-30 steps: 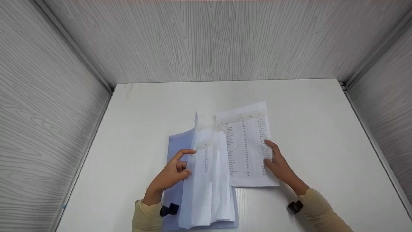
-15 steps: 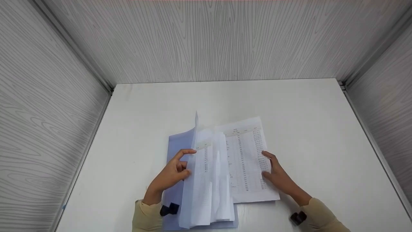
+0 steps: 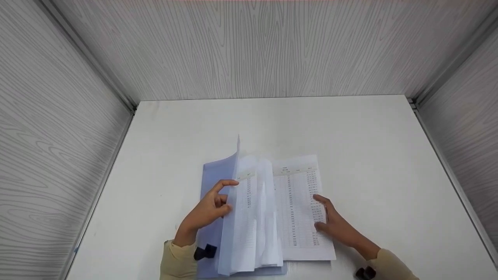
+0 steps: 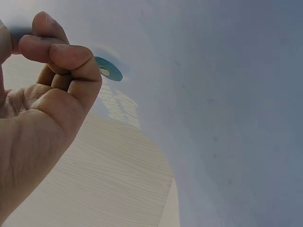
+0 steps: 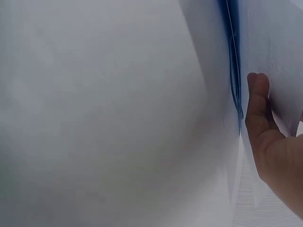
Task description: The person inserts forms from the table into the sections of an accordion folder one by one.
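Observation:
A translucent blue document folder [image 3: 212,175] lies on the table with its cover [image 3: 227,241] raised. My left hand [image 3: 206,210] grips that cover, thumb and index finger at its edge. Creased printed papers [image 3: 266,225] stand inside, spread towards the right. My right hand [image 3: 336,223] pinches the right edge of a printed sheet [image 3: 299,206], whose left part is behind the other papers. In the left wrist view, a teal round button [image 4: 109,69] shows on the folder beside my fingers. A blue strip [image 5: 232,61] runs between white sheets in the right wrist view.
The white table [image 3: 389,155] is enclosed by a wood-grain back panel [image 3: 256,50] and side panels. Black wrist cameras sit at both cuffs, the left one [image 3: 205,252] over the folder.
My right hand has drawn the printed sheet down towards me, and the sheet has straightened from its tilt. Its left side slid behind the other papers. My left hand has stayed on the cover.

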A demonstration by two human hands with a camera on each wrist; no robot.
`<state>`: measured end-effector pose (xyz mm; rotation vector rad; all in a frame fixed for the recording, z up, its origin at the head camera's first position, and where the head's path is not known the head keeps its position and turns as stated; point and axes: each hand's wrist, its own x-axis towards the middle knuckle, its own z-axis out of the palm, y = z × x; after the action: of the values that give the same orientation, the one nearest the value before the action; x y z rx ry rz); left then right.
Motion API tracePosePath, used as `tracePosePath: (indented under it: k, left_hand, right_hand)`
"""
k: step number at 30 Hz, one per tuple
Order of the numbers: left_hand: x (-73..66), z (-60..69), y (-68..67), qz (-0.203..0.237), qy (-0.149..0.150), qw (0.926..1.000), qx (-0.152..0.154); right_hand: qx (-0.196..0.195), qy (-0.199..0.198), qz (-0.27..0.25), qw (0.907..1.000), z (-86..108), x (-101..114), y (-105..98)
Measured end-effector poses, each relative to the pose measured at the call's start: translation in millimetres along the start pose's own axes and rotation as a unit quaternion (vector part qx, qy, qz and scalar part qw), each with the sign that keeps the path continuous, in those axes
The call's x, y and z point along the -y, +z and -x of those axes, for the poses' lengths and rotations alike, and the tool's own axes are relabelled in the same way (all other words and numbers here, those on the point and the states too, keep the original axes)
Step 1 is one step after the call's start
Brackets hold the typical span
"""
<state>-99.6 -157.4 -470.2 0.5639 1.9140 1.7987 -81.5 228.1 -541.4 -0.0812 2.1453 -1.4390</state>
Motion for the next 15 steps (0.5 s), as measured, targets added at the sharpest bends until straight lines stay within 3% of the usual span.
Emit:
tracePosePath:
  k: [10, 15]
  left_hand:
    - [-1.2, 0.1, -0.1, -0.004, 0.003, 1.0, 0.006]
    - [-3.0, -0.7, 0.6, -0.008, -0.008, 0.9999, 0.003]
  right_hand:
    - [0.037, -0.001, 0.008, 0.9993, 3.5, 2.3, -7.5]
    - [0.075, -0.034, 0.0, 0.9967, 3.3, 4.3, -9.9]
